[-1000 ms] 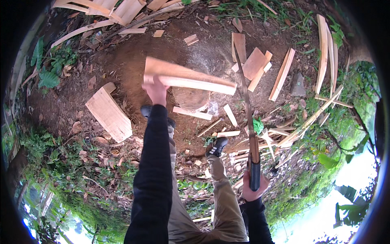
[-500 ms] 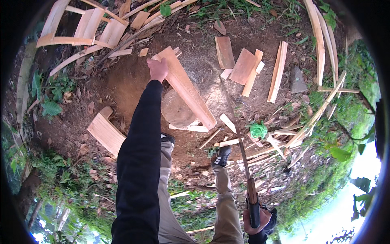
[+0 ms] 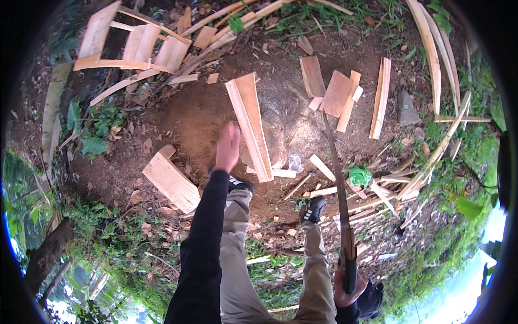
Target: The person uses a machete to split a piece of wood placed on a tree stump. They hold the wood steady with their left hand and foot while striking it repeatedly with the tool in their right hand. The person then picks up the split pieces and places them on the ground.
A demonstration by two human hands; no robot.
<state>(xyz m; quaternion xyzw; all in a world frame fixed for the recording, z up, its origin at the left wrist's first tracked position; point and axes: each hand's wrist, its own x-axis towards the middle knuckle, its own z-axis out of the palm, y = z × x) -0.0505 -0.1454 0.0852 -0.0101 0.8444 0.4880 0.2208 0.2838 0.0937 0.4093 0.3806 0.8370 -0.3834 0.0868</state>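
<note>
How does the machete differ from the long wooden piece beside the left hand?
The machete has a dark blade; the wooden piece is pale tan. The machete is slim, while the wooden piece is broader. The machete is gripped in the right hand; the wooden piece is beside the open left hand, contact unclear. Both are long.

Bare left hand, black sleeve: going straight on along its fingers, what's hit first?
Probably the long, pale, tapering wooden plank, just ahead of the bare left hand; height is unclear, so it might pass above.
</note>
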